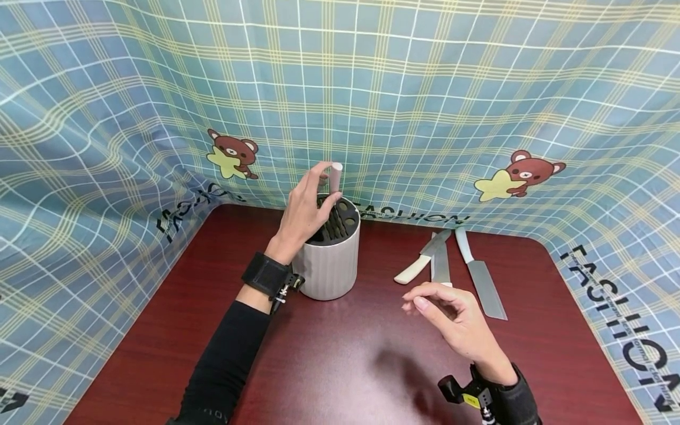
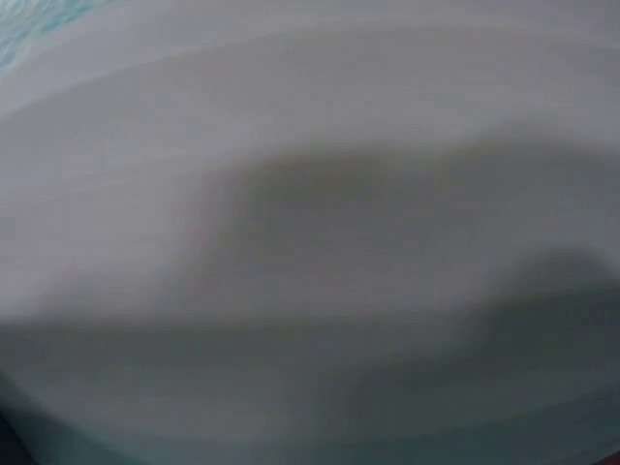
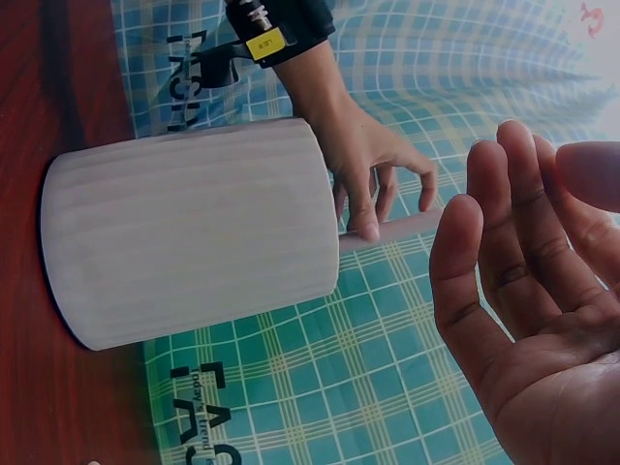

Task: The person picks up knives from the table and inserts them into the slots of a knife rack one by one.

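Note:
A knife's pale handle [image 1: 336, 177] sticks up from the slotted black top of a ribbed, light grey knife holder [image 1: 328, 271]. Thumb and fingers of my left hand [image 1: 305, 212] pinch that handle; its blade is hidden in the holder. In the right wrist view the left thumb lies along the handle [image 3: 405, 229], beside the holder's rim. My right hand [image 1: 451, 316] hovers over the table with loosely curled fingers and holds nothing. The left wrist view is filled by the holder's blurred, shadowed wall [image 2: 291, 116].
Right of the holder, a knife with a cream handle [image 1: 413, 270] lies across another blade [image 1: 441, 265]. A broad-bladed knife [image 1: 486, 289] with a pale blue handle lies further right. Checked cloth [image 1: 372, 118] hangs behind and beside the dark red table [image 1: 329, 360].

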### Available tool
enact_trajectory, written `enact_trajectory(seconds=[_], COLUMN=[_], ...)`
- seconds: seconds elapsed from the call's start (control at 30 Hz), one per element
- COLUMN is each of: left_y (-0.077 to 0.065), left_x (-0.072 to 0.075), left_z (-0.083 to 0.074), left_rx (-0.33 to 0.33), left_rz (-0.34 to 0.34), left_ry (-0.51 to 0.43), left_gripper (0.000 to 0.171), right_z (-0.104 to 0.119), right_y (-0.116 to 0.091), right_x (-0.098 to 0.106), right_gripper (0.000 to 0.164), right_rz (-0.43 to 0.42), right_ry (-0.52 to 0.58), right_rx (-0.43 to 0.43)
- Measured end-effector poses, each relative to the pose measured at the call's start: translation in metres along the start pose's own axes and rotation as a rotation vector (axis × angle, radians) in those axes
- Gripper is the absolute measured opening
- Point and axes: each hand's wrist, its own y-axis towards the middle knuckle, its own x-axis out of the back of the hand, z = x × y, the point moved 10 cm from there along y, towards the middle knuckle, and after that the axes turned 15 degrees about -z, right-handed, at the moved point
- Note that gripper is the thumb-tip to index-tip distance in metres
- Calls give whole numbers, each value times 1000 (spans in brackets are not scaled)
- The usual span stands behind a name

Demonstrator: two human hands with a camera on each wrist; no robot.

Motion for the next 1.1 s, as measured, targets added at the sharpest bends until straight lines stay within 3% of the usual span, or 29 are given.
enact_trajectory(seconds=[0.4, 0.5, 0.7, 0.9, 1.1], left_y=[-4, -10, -31, -56, -83], left_x=[27, 36, 49, 46, 39], left_z=[-23, -40, -89, -128, -145], left_rx=[-79, -124, -266, -325, -295], left_rz=[-152, -210, -308, -252, -138], left_ry=[19, 10, -18, -46, -63], left_gripper=[48, 45, 39, 32, 27], right_z=[3, 4, 4, 6, 3], right_y=[1, 0, -2, -3, -5], right_x=[1, 1, 1, 0, -1], right_gripper=[30, 30, 32, 30, 31], right_rz=[2, 1, -6, -10, -19], right_ry=[2, 5, 14, 23, 5], right_rx=[-21, -29, -35, -24, -47])
